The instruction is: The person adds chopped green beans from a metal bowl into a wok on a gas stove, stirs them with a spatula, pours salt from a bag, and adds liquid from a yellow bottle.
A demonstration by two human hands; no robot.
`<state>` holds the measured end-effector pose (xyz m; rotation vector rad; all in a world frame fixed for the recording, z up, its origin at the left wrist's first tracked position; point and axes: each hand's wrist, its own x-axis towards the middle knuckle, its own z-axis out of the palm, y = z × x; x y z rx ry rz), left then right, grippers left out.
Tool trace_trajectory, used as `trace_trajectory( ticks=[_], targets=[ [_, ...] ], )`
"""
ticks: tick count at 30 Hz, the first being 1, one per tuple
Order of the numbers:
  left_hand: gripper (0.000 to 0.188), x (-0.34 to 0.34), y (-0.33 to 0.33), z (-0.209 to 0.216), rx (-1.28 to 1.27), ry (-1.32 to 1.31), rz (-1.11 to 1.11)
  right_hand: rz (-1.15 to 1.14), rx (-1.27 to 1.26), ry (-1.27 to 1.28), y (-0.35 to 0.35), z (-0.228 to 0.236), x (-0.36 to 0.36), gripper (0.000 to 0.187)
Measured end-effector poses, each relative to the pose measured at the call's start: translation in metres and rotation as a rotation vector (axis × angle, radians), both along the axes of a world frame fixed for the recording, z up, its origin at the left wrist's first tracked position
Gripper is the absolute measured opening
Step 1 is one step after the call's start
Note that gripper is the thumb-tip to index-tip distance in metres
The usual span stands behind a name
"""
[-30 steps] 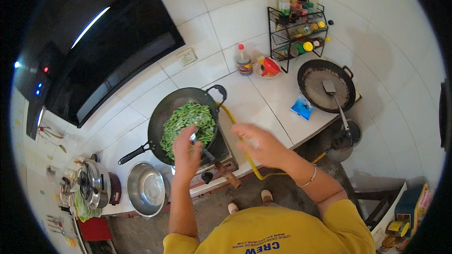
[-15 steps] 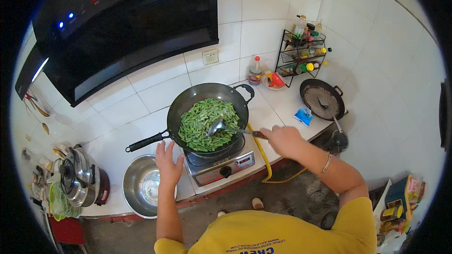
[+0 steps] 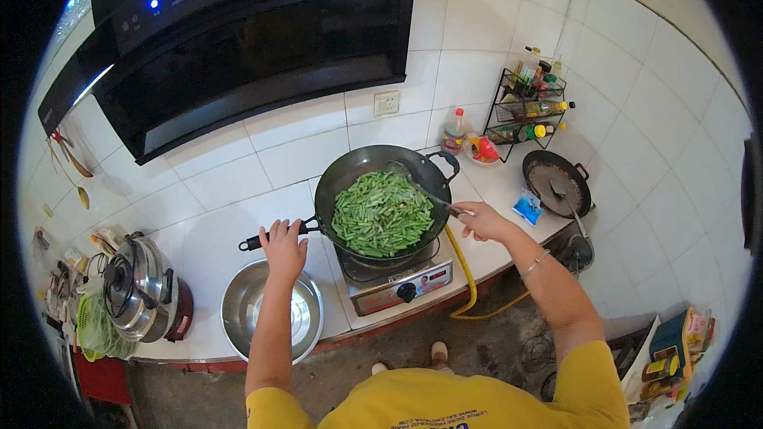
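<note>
A dark wok (image 3: 330, 187) full of cut green beans (image 3: 381, 214) sits on a silver gas stove (image 3: 401, 282). My left hand (image 3: 284, 253) is closed over the wok's long black handle (image 3: 253, 244), on the left side. In my right hand (image 3: 485, 221) is the end of a metal ladle (image 3: 429, 195), its shaft slanting over the right rim. The ladle's head lies at the far side of the beans, partly covered by them. Below my left hand stands a steel basin (image 3: 238, 310), partly hidden by my forearm.
A range hood (image 3: 262, 63) hangs over the counter. At the right are a bottle rack (image 3: 520, 115), a blue packet (image 3: 527, 206) and a second black pan (image 3: 556, 183). A yellow hose (image 3: 470, 290) runs beside the stove. A lidded steel pot (image 3: 139, 294) stands far left.
My left hand has moved up from above the basin onto the wok handle. The ladle has gone from the middle of the beans to their far side. The view has shifted.
</note>
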<state>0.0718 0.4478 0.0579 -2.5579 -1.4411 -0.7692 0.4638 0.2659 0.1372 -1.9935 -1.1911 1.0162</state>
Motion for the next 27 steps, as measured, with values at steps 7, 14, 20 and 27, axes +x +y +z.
trace_trajectory(
  ticks=[7,14,20,27],
  targets=[
    [0.044,0.002,0.000,0.000,0.027,-0.065,-0.007,0.423,0.332,-0.597,-0.037,0.026,-0.042,0.043],
    [0.045,-0.006,-0.002,0.003,0.043,-0.035,0.023,0.454,0.130,-0.854,-0.100,0.131,-0.064,0.042],
    [0.040,-0.013,0.006,-0.001,0.043,-0.033,0.024,0.511,-0.223,-0.987,-0.084,0.106,-0.106,0.045],
    [0.036,-0.021,0.009,0.007,0.006,-0.120,-0.035,0.261,0.068,-1.103,-0.066,0.051,-0.079,0.043]
  ],
)
